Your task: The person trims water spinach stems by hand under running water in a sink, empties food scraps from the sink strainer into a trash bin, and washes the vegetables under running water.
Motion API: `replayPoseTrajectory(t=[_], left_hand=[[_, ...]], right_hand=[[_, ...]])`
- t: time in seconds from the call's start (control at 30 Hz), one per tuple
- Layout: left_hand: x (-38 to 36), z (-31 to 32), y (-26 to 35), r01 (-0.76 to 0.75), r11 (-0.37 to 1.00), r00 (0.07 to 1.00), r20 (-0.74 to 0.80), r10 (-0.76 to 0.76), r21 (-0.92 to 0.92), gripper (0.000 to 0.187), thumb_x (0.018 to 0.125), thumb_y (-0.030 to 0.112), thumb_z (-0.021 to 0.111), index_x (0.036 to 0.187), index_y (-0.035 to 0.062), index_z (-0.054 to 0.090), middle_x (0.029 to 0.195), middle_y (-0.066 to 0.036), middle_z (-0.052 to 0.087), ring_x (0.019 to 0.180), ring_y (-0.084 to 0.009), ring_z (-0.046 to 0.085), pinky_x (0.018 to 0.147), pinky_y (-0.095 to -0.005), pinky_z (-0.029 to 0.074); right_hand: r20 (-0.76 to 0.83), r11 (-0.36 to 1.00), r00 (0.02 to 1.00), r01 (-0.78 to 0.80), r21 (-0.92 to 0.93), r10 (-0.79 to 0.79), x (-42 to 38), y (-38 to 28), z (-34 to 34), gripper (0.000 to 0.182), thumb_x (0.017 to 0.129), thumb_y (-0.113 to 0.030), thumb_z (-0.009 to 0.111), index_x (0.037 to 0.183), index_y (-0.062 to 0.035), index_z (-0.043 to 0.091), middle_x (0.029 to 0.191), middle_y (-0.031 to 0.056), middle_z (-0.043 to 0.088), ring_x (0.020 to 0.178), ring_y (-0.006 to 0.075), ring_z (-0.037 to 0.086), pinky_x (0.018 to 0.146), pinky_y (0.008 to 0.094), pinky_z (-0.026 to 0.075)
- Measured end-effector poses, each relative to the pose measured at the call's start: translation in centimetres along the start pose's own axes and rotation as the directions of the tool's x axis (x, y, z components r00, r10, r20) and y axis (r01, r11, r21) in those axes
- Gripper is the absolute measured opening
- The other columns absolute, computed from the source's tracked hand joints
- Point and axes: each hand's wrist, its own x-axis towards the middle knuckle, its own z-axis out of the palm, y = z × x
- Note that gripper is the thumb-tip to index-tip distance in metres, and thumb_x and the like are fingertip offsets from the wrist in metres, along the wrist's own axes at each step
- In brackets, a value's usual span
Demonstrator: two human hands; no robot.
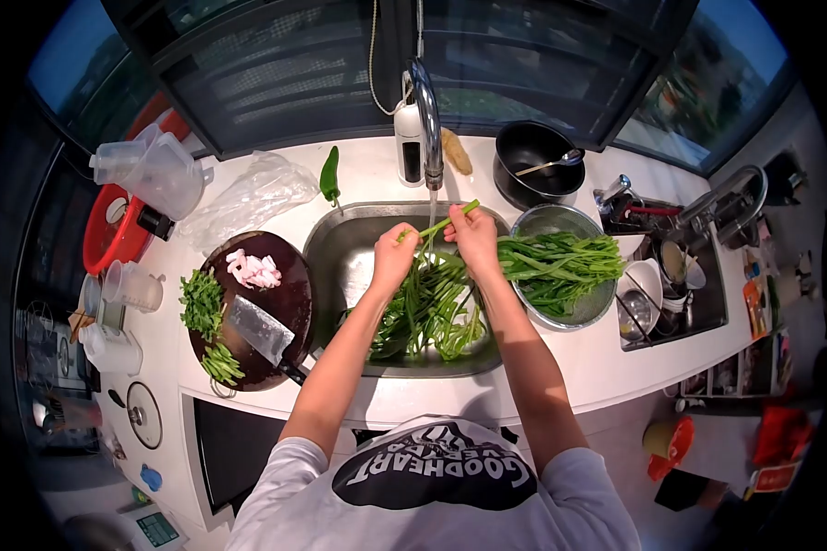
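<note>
A green vegetable stalk (438, 227) stretches between my two hands over the sink, close to the running tap (429, 119). The fingers of my left hand (396, 255) are closed on its lower end. My right hand (474, 241) pinches it near the upper, cut end. Below them, a loose pile of leafy greens (423, 317) lies in the steel sink (335, 230). Beside my right forearm, more long greens (565, 266) fill a round metal bowl (574, 321) and hang over its left side.
Left of the sink, a round cutting board (285, 266) bears a cleaver (262, 329), chopped greens (202, 303) and pale pink pieces (253, 269). Behind stand a green chili (330, 174), a white bottle (408, 138) and a black pot (524, 188). Dishes crowd a second sink (708, 321).
</note>
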Motion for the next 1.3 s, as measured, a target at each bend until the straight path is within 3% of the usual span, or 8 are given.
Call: replayPoseTrajectory(t=[0.43, 0.63, 0.67, 0.73, 0.87, 1.1, 1.27, 1.3], left_hand=[[0.3, 0.2, -1.1, 0.195, 0.97, 0.981, 0.024, -0.194, -0.143, 0.021, 0.083, 0.022, 0.046, 0.073, 0.0056, 0.054, 0.062, 0.002, 0.042, 0.06, -0.0066, 0.037, 0.054, -0.0247, 0.031], [1.6, -1.1, -4.5, 0.151, 0.963, 0.982, -0.142, -0.121, 0.225, 0.027, 0.083, 0.023, 0.046, 0.079, -0.0009, 0.057, 0.067, -0.014, 0.057, 0.064, -0.0259, 0.054, 0.064, -0.0372, 0.042], [1.5, -1.7, -4.9, 0.151, 0.945, 0.986, -0.116, -0.122, 0.289, 0.028, 0.084, 0.024, 0.046, 0.082, -0.0013, 0.058, 0.072, -0.018, 0.059, 0.07, -0.0327, 0.056, 0.068, -0.04, 0.043], [0.9, -1.6, -4.1, 0.034, 0.964, 0.999, -0.047, -0.023, 0.265, 0.026, 0.085, 0.021, 0.046, 0.085, -0.0009, 0.059, 0.075, -0.019, 0.06, 0.07, -0.0326, 0.057, 0.068, -0.0388, 0.044], [0.7, -0.2, -1.4, -0.144, 0.972, 0.987, 0.097, 0.128, 0.184, 0.023, 0.088, 0.02, 0.047, 0.088, -0.0002, 0.058, 0.078, -0.018, 0.061, 0.072, -0.0317, 0.059, 0.069, -0.0366, 0.045], [-0.8, 0.2, 1.4, -0.122, 0.963, 0.96, 0.276, 0.053, 0.239, 0.024, 0.089, 0.023, 0.051, 0.093, 0.0004, 0.058, 0.079, -0.02, 0.062, 0.075, -0.0348, 0.062, 0.068, -0.0395, 0.047], [-0.4, 0.4, -1.1, -0.365, 0.806, 0.929, 0.246, 0.278, 0.466, 0.021, 0.087, 0.02, 0.052, 0.087, 0.0011, 0.061, 0.07, -0.019, 0.061, 0.063, -0.0355, 0.059, 0.059, -0.0398, 0.045], [-0.4, 0.6, -1.0, -0.363, 0.792, 0.932, 0.215, 0.293, 0.491, 0.021, 0.087, 0.02, 0.052, 0.086, 0.001, 0.061, 0.07, -0.019, 0.061, 0.063, -0.0361, 0.058, 0.059, -0.0403, 0.045]], right_hand=[[-0.18, 0.948, 0.963, 0.147, -0.283, -0.203, -0.9, 0.8, 1.7, 0.025, 0.089, -0.021, 0.057, 0.088, 0.0038, 0.06, 0.061, 0.0071, 0.06, 0.05, 0.0122, 0.057, 0.049, 0.0261, 0.047], [-0.378, 0.959, 0.896, 0.148, -0.244, -0.234, -1.0, -0.2, 0.2, 0.023, 0.09, -0.021, 0.055, 0.087, 0.0011, 0.06, 0.056, 0.0076, 0.058, 0.047, 0.0163, 0.058, 0.048, 0.0303, 0.045], [-0.354, 0.95, 0.9, 0.165, -0.265, -0.255, -0.9, -0.5, -0.5, 0.023, 0.09, -0.022, 0.055, 0.086, 0.0008, 0.061, 0.057, 0.0079, 0.058, 0.047, 0.0163, 0.059, 0.048, 0.0295, 0.045], [-0.196, 0.944, 0.962, 0.125, -0.304, -0.19, -0.1, 0.0, -1.8, 0.027, 0.09, -0.024, 0.057, 0.092, 0.0031, 0.06, 0.064, 0.0035, 0.057, 0.053, 0.008, 0.053, 0.046, 0.0223, 0.043], [0.089, 0.975, 0.996, 0.04, -0.221, -0.021, -0.2, 1.6, -0.9, 0.025, 0.083, -0.024, 0.065, 0.092, -0.0003, 0.065, 0.06, 0.0031, 0.059, 0.053, 0.0064, 0.055, 0.047, 0.024, 0.044], [0.163, 0.943, 0.986, 0.083, -0.323, -0.03, -0.2, 2.4, -0.3, 0.027, 0.082, -0.027, 0.065, 0.077, -0.0003, 0.065, 0.055, 0.0037, 0.057, 0.053, 0.0096, 0.054, 0.051, 0.0277, 0.043], [0.181, 0.906, 0.983, 0.097, -0.412, -0.023, -1.1, 1.6, 0.1, 0.032, 0.083, -0.03, 0.063, 0.072, 0.001, 0.063, 0.052, 0.0058, 0.054, 0.05, 0.0113, 0.055, 0.05, 0.0316, 0.044], [0.189, 0.882, 0.981, 0.116, -0.457, -0.031, -1.0, 1.8, 0.4, 0.029, 0.088, -0.025, 0.06, 0.076, 0.0015, 0.062, 0.061, 0.002, 0.059, 0.047, 0.0074, 0.051, 0.044, 0.0241, 0.041]])
